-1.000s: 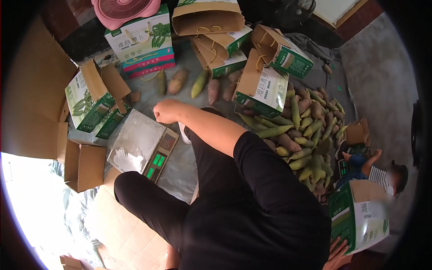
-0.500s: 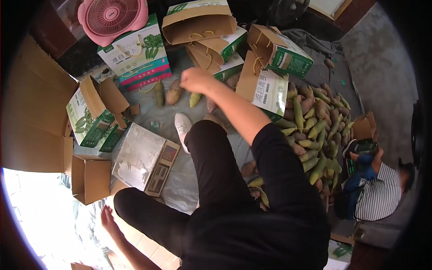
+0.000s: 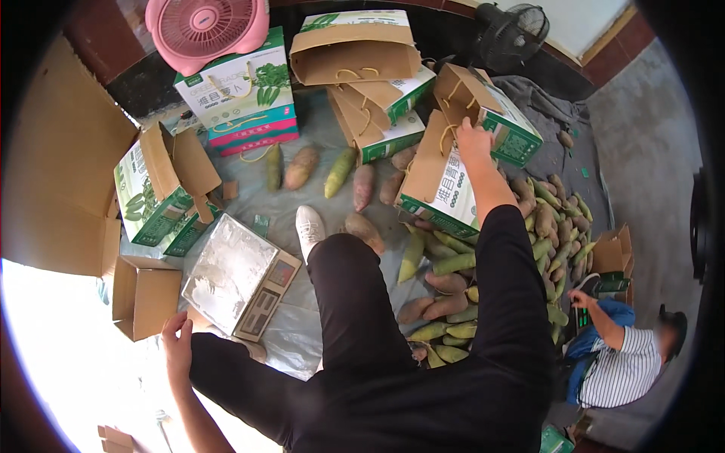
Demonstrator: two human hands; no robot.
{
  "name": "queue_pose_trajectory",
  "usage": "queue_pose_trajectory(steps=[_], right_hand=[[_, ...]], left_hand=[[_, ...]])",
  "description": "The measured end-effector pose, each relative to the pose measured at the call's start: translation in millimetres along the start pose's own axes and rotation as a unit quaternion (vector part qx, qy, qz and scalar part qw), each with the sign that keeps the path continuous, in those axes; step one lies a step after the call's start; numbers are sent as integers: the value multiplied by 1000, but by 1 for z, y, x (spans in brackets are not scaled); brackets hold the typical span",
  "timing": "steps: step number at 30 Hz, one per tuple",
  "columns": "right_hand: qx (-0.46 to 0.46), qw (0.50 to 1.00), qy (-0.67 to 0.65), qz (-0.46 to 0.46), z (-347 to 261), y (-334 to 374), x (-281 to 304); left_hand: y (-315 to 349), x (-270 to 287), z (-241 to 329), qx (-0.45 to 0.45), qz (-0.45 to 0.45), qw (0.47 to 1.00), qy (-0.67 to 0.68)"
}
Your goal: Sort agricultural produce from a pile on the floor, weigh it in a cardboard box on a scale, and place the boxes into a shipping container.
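Beyond and right of the digital scale [image 3: 230,272], my right grip [image 3: 474,140], half bent, is at a green-and-white carton [image 3: 451,180]; whether it grasps, I cannot tell. My left grip [image 3: 177,343] curls loosely, empty, near the scale.

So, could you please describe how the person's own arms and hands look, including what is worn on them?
The right sleeve is plain black and ends around the elbow. The left forearm is bare; its sleeve cannot be made out. The right hand and left hand wear no gloves, and no watch shows.
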State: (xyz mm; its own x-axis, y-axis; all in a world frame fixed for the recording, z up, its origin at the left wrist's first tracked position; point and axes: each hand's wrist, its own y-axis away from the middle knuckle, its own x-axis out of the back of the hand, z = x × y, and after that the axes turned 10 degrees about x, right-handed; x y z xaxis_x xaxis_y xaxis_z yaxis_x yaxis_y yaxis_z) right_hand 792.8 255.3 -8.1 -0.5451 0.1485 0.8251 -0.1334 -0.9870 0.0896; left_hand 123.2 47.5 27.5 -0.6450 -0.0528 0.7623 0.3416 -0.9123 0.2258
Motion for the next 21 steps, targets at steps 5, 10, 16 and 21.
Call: queue_pose_trajectory(steps=[5,10,16,21], right_hand=[[-5,989,88,-115,17,-18,-24],[-29,993,46,-109,29,-16,-33],[-19,998,-54,-11,39,6,-51],[22,998,-25,-43,35,31,-17]], left_hand=[[0,-3,8,11,0,999,-30],[-1,-2,7,32,3,999,-23],[3,-2,11,11,24,999,-34],[3,0,3,22,24,999,-33]])
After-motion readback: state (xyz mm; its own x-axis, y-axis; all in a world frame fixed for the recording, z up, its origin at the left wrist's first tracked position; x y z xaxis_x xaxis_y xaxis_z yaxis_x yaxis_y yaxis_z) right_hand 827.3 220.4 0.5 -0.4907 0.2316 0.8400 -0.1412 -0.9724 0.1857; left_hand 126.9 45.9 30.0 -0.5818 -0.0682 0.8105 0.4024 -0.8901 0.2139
